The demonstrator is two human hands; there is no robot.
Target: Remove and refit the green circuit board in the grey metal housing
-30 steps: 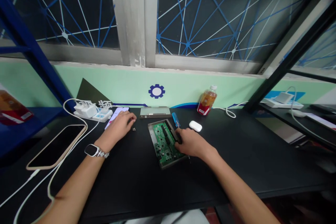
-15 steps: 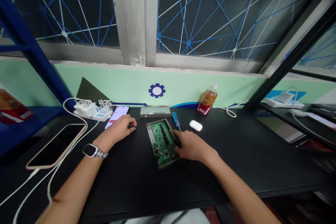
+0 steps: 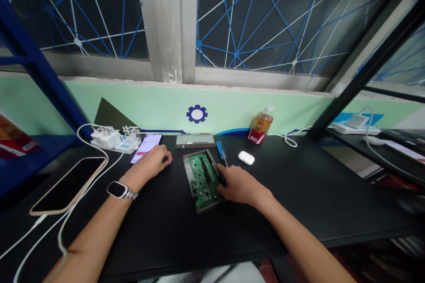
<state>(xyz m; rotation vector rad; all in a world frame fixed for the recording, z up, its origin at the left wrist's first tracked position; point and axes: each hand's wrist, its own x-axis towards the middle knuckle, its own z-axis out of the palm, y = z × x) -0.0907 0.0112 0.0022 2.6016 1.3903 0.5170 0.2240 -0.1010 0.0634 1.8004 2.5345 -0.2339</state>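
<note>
A green circuit board (image 3: 205, 174) lies in a shallow metal case (image 3: 190, 176) on the black desk. My right hand (image 3: 237, 184) grips the right edge of this case, its thumb near the lower side and its index finger stretched along the top. Off to the left, my left hand (image 3: 154, 159) rests on the desk with fingers loosely curled and the thumb apart, holding nothing. Beside it is a lit phone (image 3: 145, 147). A screwdriver (image 3: 221, 150) with a blue handle lies just beyond my right hand. Behind the case sits a flat metal cover (image 3: 195, 141).
A white earbud case (image 3: 246, 157) and a drink bottle (image 3: 261, 125) stand at the right back. On the left are a dark phone (image 3: 68, 186), white cables (image 3: 86, 192) and a power strip (image 3: 124, 143). Shelf frames rise at both sides.
The whole view has shifted slightly. Both hands keep nearly the same places, the right one still on the case edge.
</note>
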